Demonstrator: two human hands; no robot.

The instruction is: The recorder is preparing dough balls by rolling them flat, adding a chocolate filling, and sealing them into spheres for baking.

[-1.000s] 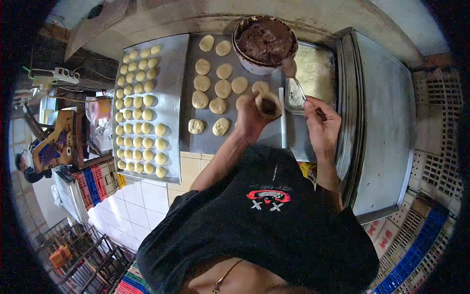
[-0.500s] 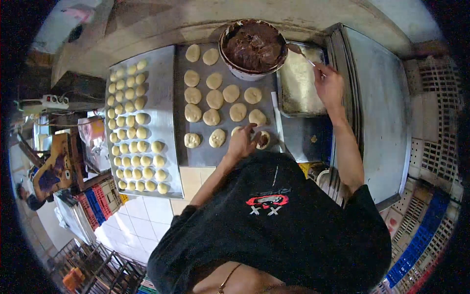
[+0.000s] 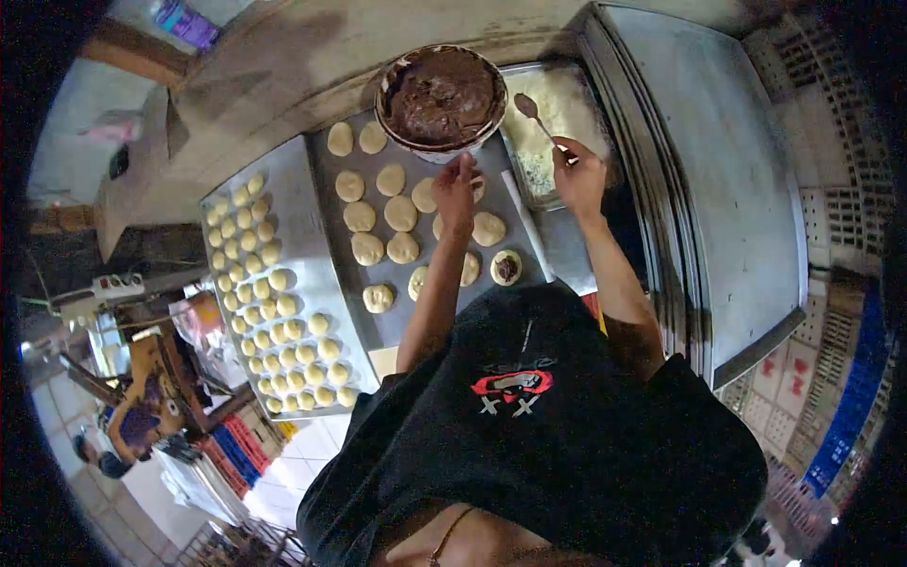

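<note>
My right hand (image 3: 581, 180) is closed on the handle of a spoon (image 3: 525, 106), whose bowl is coated in brown paste and hangs over the shallow metal pan. My left hand (image 3: 455, 198) hovers over the dough discs, just below the bucket's near rim, fingers stretched out and holding nothing I can see. A bucket of thick chocolate-brown paste (image 3: 446, 96) stands at the tray's far edge. Flattened pale dough discs (image 3: 401, 213) lie in rows on a dark tray (image 3: 326, 170); my left forearm hides some. One near disc (image 3: 506, 267) carries a dab of brown paste.
On the left, a metal tray (image 3: 300, 227) bears rows of round dough balls (image 3: 285, 331). The shallow pan (image 3: 545, 202) with a pale yellowish surface sits right of the bucket. Stacked metal trays (image 3: 713, 161) stand farther right, beside plastic crates (image 3: 841, 406).
My left hand has left the near paste-topped disc and moved away toward the bucket. The spoon has swung off the bucket's rim to over the pan. The whole view has tilted.
</note>
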